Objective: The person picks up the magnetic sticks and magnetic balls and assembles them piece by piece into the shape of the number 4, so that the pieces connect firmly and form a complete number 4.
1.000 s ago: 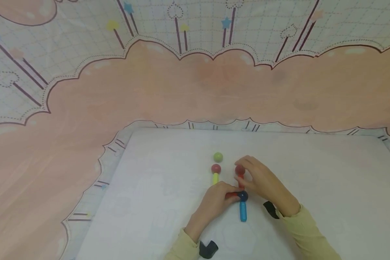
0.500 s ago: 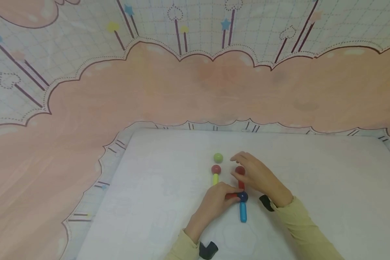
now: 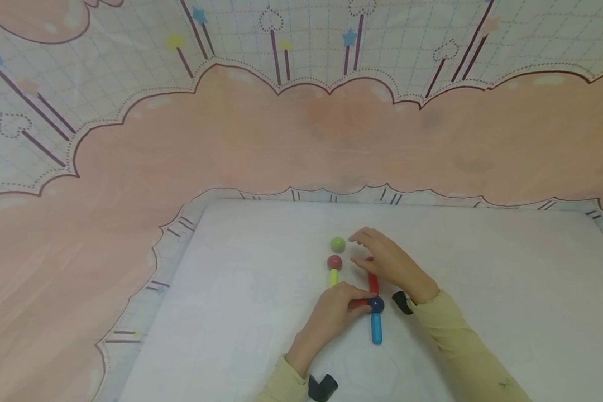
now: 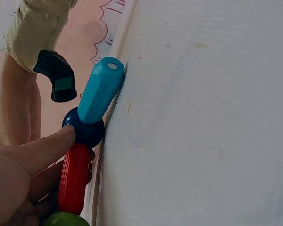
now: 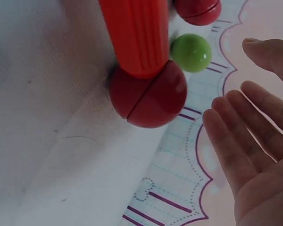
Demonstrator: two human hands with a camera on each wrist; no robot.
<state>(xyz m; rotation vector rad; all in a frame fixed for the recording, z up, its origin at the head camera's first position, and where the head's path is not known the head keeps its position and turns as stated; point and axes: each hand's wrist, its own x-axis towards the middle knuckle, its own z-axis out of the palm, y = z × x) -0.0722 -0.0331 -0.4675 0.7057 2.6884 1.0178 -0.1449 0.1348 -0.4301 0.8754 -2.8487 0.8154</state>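
Observation:
My left hand (image 3: pixel 331 315) pinches a dark blue ball (image 3: pixel 377 304), its thumb on the ball and its fingers behind a red stick (image 4: pixel 74 179) joined to it. A light blue stick (image 3: pixel 376 329) and a second red stick (image 3: pixel 373 283) also meet that ball. At the second stick's far end is a dark red ball (image 5: pixel 148 96), mostly hidden by my right hand in the head view. My right hand (image 3: pixel 394 262) reaches over it with fingers spread and nothing held, fingertips close beside a loose green ball (image 3: pixel 338 244). Another green ball (image 4: pixel 66 220) shows under the left hand.
Left of the right hand, a pinkish red ball (image 3: pixel 334 262) tops a yellow stick (image 3: pixel 334 277) that runs under the left hand. All lie on a white tabletop (image 3: pixel 507 290), with a patterned pink cloth (image 3: pixel 281 139) beyond. Black wrist cameras (image 3: pixel 323 387) hang by both sleeves.
My right hand has let go of the dark red ball and moved up and left toward the loose green ball. The left hand has kept its hold in place.

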